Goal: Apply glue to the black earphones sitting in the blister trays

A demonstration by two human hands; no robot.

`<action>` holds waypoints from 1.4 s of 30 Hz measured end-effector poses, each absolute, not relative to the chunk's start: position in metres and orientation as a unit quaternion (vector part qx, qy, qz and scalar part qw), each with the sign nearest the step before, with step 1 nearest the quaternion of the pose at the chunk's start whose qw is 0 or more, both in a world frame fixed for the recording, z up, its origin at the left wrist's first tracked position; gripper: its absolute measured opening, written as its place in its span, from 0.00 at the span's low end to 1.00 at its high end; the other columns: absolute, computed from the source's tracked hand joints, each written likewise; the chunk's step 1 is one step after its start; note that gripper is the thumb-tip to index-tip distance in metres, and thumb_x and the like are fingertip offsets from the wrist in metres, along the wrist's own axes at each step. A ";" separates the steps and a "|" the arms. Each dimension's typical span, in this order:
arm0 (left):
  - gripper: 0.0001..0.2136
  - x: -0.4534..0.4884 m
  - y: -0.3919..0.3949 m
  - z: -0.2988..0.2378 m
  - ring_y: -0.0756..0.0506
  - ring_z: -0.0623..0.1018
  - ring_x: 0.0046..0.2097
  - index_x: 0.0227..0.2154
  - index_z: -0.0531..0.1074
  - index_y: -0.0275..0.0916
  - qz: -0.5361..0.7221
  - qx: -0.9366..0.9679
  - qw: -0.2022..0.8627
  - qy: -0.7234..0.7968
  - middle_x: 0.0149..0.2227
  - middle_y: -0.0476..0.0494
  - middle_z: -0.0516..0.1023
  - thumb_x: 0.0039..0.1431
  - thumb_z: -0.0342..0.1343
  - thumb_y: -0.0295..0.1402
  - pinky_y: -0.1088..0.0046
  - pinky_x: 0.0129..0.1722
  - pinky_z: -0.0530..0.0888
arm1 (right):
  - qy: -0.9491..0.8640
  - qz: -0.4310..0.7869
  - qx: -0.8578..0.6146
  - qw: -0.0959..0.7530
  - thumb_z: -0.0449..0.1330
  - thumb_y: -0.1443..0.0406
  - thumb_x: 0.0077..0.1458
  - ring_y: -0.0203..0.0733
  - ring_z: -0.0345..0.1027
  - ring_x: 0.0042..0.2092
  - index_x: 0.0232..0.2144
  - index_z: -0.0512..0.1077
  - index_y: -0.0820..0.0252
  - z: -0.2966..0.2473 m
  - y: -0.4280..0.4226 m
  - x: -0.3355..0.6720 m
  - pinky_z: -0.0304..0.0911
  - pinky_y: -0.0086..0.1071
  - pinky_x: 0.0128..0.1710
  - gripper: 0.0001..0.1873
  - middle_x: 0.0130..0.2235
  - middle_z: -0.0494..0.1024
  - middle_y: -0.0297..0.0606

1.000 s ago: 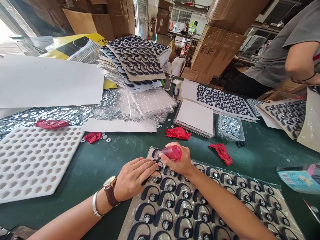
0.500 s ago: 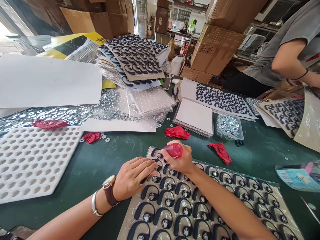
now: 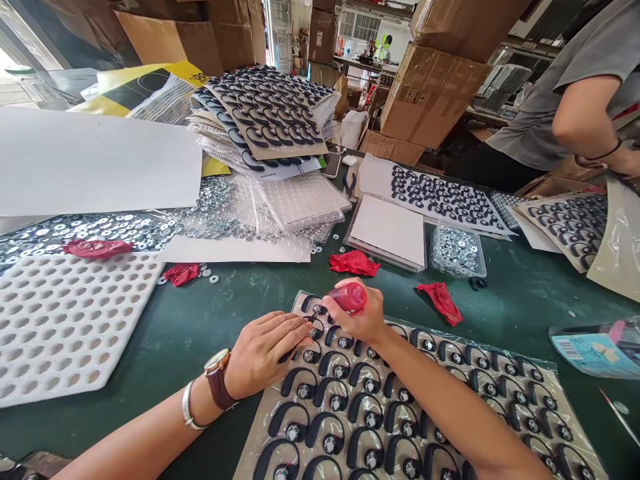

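Observation:
My right hand [image 3: 357,317] is wrapped around a red squeeze bottle [image 3: 347,297], tilted with its base toward me. The bottle's dark thin tip points down-left at a round silver-centred end of a black ear hook [image 3: 319,309] near the sheet's top-left corner. My left hand [image 3: 270,347] lies over the left edge of the sheet, fingers stretched and side by side, fingertips close to the bottle tip. It covers parts of some ear hooks; its thumb is hidden. Rows of black ear hooks fill the plastic-covered tan sheet [image 3: 267,417] under both hands.
A white foam tray with holes [image 3: 83,327] lies left. Loose metal washers [image 3: 90,230] spread behind it. Crumpled red pieces [image 3: 354,263] dot the green table [image 3: 200,320]. A clear box of washers [image 3: 457,250] and stacked ear-hook sheets [image 3: 265,113] stand farther back. A co-worker [image 3: 590,100] is at right.
Both hands and the bottle stay in nearly the same place. The view shifts slightly. The co-worker's arm at right has moved a little.

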State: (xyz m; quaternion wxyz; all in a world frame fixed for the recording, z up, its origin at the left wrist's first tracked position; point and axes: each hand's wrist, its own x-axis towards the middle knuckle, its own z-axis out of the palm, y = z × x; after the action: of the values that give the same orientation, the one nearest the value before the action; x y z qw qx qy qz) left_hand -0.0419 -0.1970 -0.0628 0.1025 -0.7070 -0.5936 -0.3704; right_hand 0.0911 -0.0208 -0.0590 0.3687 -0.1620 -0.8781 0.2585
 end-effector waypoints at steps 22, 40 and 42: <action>0.06 -0.052 -0.193 -0.065 0.48 0.80 0.37 0.40 0.74 0.40 -0.450 -0.624 -0.008 -0.638 0.37 0.47 0.82 0.62 0.56 0.27 0.73 0.39 0.77 | -0.871 0.305 -0.186 0.337 0.63 0.58 0.53 0.37 0.72 0.25 0.31 0.70 0.58 -0.061 -0.023 0.094 0.68 0.30 0.30 0.10 0.25 0.78 0.34; 0.06 -0.058 -0.189 -0.059 0.47 0.81 0.37 0.37 0.76 0.39 -0.459 -0.586 -0.057 -0.666 0.36 0.45 0.82 0.63 0.55 0.32 0.74 0.38 0.78 | -0.867 0.314 -0.191 0.335 0.64 0.56 0.52 0.35 0.70 0.25 0.29 0.70 0.57 -0.061 -0.025 0.091 0.66 0.28 0.28 0.11 0.27 0.76 0.33; 0.06 -0.060 -0.188 -0.059 0.47 0.81 0.36 0.37 0.76 0.39 -0.458 -0.581 -0.063 -0.670 0.36 0.45 0.82 0.64 0.55 0.33 0.75 0.37 0.78 | -0.862 0.322 -0.192 0.340 0.64 0.57 0.52 0.35 0.70 0.25 0.29 0.71 0.57 -0.061 -0.025 0.091 0.67 0.28 0.28 0.11 0.26 0.76 0.32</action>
State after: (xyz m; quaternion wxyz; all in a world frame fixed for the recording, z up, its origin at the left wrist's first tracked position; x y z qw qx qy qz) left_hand -0.0597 -0.1876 -0.0589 -0.0629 -0.5812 -0.6696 -0.4581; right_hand 0.0911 -0.0252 -0.0615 0.3396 -0.1923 -0.8624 0.3224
